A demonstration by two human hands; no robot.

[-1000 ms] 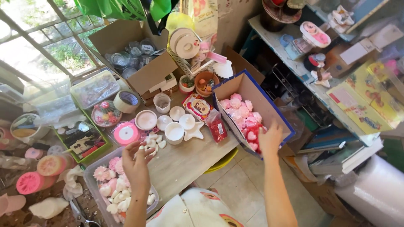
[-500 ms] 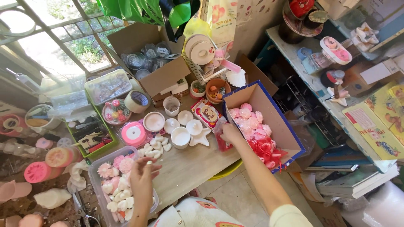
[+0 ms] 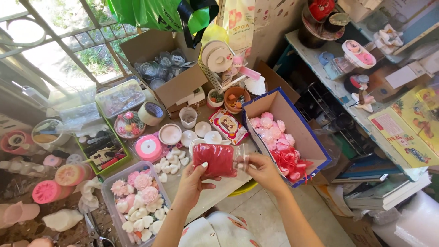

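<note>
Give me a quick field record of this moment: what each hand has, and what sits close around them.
left hand: grips the left end of a small clear bag of red bits
right hand: pinches the bag's clear right edge
bag position: held up over the table's front edge
right of hands: open cardboard box with pink flowers and red flowers
left of hands: clear tub of pink and white flower shapes
behind bag: loose white hearts, pink ribbon roll
</note>
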